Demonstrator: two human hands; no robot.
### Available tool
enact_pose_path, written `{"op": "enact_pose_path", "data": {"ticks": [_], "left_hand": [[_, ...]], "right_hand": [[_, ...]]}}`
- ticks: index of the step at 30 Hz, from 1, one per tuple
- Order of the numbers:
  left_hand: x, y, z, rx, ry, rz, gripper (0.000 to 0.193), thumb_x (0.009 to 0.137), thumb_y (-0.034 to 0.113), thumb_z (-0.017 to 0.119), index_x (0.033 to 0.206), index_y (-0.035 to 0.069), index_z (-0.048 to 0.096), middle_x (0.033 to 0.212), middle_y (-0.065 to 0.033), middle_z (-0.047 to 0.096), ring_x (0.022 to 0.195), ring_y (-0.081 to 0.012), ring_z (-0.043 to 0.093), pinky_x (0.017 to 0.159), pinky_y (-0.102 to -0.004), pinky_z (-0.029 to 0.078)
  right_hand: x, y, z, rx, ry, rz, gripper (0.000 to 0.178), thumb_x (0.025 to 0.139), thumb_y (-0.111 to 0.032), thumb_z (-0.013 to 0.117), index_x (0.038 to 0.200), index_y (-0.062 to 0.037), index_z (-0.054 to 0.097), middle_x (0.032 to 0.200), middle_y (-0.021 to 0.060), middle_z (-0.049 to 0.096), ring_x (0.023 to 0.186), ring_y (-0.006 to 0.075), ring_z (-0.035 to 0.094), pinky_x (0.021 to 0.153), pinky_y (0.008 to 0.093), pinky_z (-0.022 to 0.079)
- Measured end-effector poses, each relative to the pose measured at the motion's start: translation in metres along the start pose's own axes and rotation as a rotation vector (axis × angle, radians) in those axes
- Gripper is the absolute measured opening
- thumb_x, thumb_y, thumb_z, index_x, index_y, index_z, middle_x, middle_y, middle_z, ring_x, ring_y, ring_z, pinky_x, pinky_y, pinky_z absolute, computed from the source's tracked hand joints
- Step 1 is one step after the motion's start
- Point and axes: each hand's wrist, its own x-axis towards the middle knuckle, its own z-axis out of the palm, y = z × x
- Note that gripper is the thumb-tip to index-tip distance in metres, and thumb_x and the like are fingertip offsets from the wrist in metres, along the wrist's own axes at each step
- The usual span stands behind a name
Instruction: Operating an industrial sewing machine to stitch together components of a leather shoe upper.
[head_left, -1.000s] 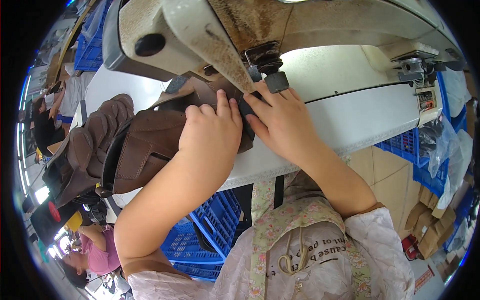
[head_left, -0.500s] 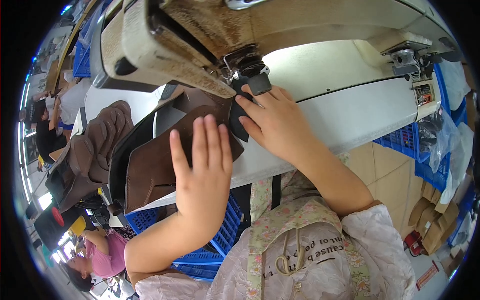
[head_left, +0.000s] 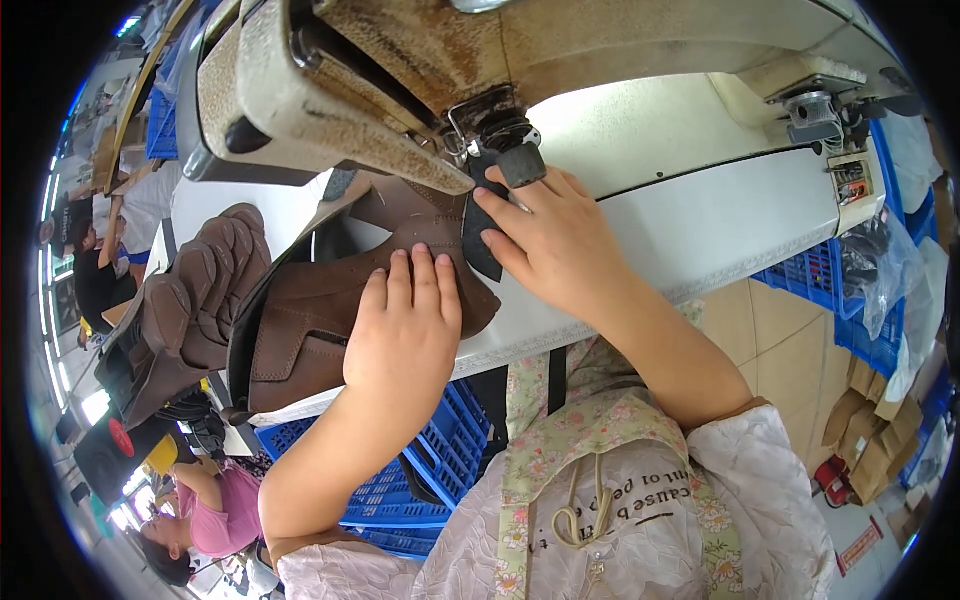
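Note:
A stitched brown shoe upper (head_left: 330,290) lies on the white bed of a sewing machine (head_left: 390,90). My left hand (head_left: 405,320) rests flat on it, fingers stretched out side by side. A dark grey lining piece (head_left: 482,235) lies along the upper's right edge and runs under the machine head. My right hand (head_left: 550,235) is beside the needle area with its fingers apart, touching that dark piece. Its fingertips are partly hidden behind a dark round knob (head_left: 521,165). The needle itself cannot be seen.
A stack of brown shoe uppers (head_left: 195,290) stands at the left. Blue plastic crates (head_left: 440,450) are below the table edge, with another blue crate (head_left: 800,280) at the right. Two other people are at the far left, one in a pink shirt (head_left: 222,510).
My left hand has come down from just above the upper to lie on it, its fingers lower and closer together. The upper has shifted and lies flatter; my right hand has barely moved.

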Motion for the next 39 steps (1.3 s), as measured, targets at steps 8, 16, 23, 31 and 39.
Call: {"op": "enact_pose_path", "data": {"ticks": [8, 16, 23, 31, 39], "left_hand": [[0.0017, -0.0016, 0.0009, -0.004, -0.045, 0.017, 0.074, 0.069, 0.021, 0.070, 0.135, -0.006, 0.052, 0.136, -0.0245, 0.056, 0.125, -0.0348, 0.055, 0.106, -0.0430, 0.041], [0.0043, -0.0010, -0.0003, -0.009, -0.088, 0.006, 0.073, 0.070, 0.023, 0.070, 0.135, -0.006, 0.052, 0.137, -0.0241, 0.055, 0.125, -0.0338, 0.055, 0.105, -0.0408, 0.041], [0.0036, -0.0020, 0.0039, -0.006, -0.058, 0.034, 0.069, 0.073, 0.021, 0.069, 0.134, -0.006, 0.052, 0.136, -0.0256, 0.056, 0.124, -0.0337, 0.057, 0.105, -0.0414, 0.042], [0.0051, -0.0024, 0.0007, -0.048, -0.071, 0.058, 0.070, 0.071, 0.021, 0.070, 0.134, -0.005, 0.052, 0.136, -0.0288, 0.055, 0.123, -0.0349, 0.057, 0.103, -0.0418, 0.044], [0.0066, -0.0021, 0.0014, -0.049, -0.077, 0.072, 0.072, 0.069, 0.021, 0.071, 0.134, -0.005, 0.053, 0.136, -0.0301, 0.054, 0.123, -0.0357, 0.058, 0.103, -0.0408, 0.045]], "right_hand": [[0.0015, -0.0001, -0.0007, 0.004, 0.006, -0.010, 0.031, 0.081, -0.018, 0.071, 0.106, 0.0003, 0.068, 0.116, 0.0128, 0.062, 0.116, 0.0305, 0.056, 0.100, 0.0428, 0.046], [0.0009, -0.0001, 0.0006, 0.010, -0.019, -0.003, 0.031, 0.082, -0.019, 0.071, 0.107, -0.0012, 0.069, 0.116, 0.0129, 0.062, 0.118, 0.0305, 0.055, 0.101, 0.0430, 0.045], [-0.0002, -0.0009, -0.0020, -0.005, -0.038, 0.018, 0.030, 0.081, -0.019, 0.071, 0.106, -0.0024, 0.069, 0.116, 0.0129, 0.062, 0.119, 0.0304, 0.055, 0.102, 0.0435, 0.044], [-0.0026, 0.0015, -0.0036, 0.000, -0.033, -0.006, 0.030, 0.080, -0.021, 0.073, 0.106, -0.0048, 0.070, 0.120, 0.0128, 0.062, 0.120, 0.0305, 0.055, 0.104, 0.0435, 0.043], [-0.0032, 0.0016, -0.0026, -0.009, -0.042, -0.007, 0.030, 0.081, -0.021, 0.073, 0.106, -0.0046, 0.070, 0.123, 0.0127, 0.061, 0.122, 0.0304, 0.054, 0.104, 0.0442, 0.043]]}}
